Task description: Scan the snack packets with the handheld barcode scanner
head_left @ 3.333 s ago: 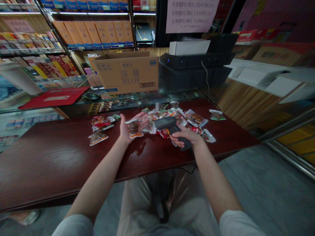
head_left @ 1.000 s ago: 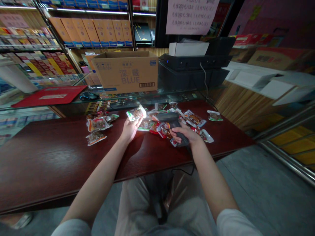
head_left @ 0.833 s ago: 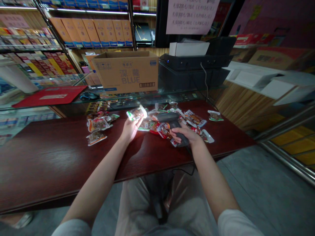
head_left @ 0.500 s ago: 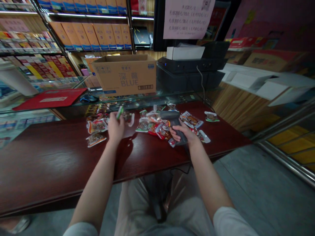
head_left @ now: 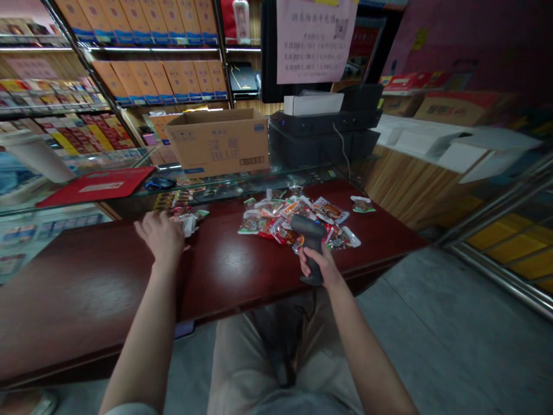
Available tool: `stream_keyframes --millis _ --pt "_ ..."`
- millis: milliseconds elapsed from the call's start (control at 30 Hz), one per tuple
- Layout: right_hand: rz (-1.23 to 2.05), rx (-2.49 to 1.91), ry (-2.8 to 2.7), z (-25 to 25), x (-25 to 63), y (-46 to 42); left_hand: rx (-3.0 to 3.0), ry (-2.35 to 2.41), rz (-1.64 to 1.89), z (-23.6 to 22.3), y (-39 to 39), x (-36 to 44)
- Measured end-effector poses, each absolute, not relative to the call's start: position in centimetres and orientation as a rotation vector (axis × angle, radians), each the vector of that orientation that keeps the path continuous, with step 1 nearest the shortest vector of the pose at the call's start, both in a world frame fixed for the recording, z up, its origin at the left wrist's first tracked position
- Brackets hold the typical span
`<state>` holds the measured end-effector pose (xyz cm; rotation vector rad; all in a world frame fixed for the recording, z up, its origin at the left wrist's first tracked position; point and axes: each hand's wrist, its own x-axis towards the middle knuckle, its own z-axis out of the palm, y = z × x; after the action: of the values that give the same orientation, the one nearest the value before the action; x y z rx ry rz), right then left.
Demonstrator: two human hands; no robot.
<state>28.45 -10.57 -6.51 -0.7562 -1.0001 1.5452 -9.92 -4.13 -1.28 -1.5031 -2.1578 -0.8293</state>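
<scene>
My right hand [head_left: 318,262] is wrapped round the grip of a black barcode scanner [head_left: 307,227], whose head points forward and left over a heap of small snack packets [head_left: 280,216]. The heap's packets are clear, red, orange and green. Farther left, my left hand [head_left: 162,236] is palm down with its fingers spread, slightly blurred, over a smaller pile of snack packets [head_left: 189,223]. It partly hides that pile, and nothing shows in its fingers. A lone green-edged packet [head_left: 362,204] lies at the right of the dark red table [head_left: 228,288].
Behind the table, a glass counter carries an open cardboard box [head_left: 218,144], a black machine [head_left: 324,135], a mouse [head_left: 159,183] and a red folder [head_left: 97,185]. A white cup [head_left: 37,155] stands at far left. The scanner's cable hangs below the table's front edge.
My left hand held up a green-edged snack packet by the scanner, carried it left and let it go at the left pile. The scanner has come slightly back, closer to me.
</scene>
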Motion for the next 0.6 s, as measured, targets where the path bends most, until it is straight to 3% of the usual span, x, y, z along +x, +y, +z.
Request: stream_keyframes --millis 200,433,500,600 --pt "1.522 -0.739 -0.965 -6.7 28.4 -10.2 -2.345 -2.157 -0.779 -3.1 0.4 -0.6" --pt "1.475 -0.672 -1.035 -4.5 27.2 -8.1 -2.269 -2.513 -0.665 -5.4 3.4 3.4" --pt "1.509 -0.618 -1.04 -4.0 26.5 -7.0 -2.248 -2.562 -0.972 -6.1 3.5 2.6" --pt "1.556 -0.581 -1.006 -4.2 25.7 -5.8 -2.185 -2.519 -1.741 -6.9 3.5 1.2"
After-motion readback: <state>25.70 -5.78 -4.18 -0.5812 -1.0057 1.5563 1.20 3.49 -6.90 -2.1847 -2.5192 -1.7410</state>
